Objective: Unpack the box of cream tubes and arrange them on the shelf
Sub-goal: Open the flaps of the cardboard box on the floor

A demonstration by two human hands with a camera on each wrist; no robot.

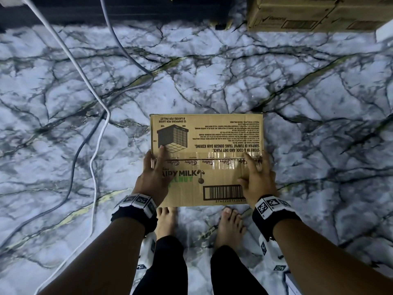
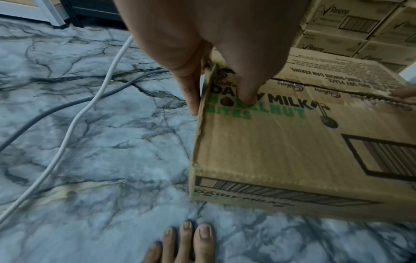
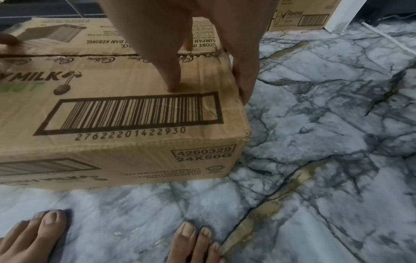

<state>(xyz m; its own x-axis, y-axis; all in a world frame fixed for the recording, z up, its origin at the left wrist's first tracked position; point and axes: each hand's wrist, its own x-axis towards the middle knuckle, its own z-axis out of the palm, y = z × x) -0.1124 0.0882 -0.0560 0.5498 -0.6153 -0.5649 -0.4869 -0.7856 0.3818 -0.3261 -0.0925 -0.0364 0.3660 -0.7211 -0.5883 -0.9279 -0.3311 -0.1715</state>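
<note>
While the cardboard box (image 1: 212, 145) sits closed on the marble floor (image 1: 297, 92), the left hand (image 1: 154, 173) and right hand (image 1: 256, 177) clasp its side edges, thumbs on top.

A white cable (image 1: 93, 90) and a grey cable (image 1: 119, 42) trail across the marble-patterned floor (image 1: 297, 92); stacked Rexona cartons (image 1: 314, 13) stand beyond; bare feet (image 1: 230, 224) below.
</note>
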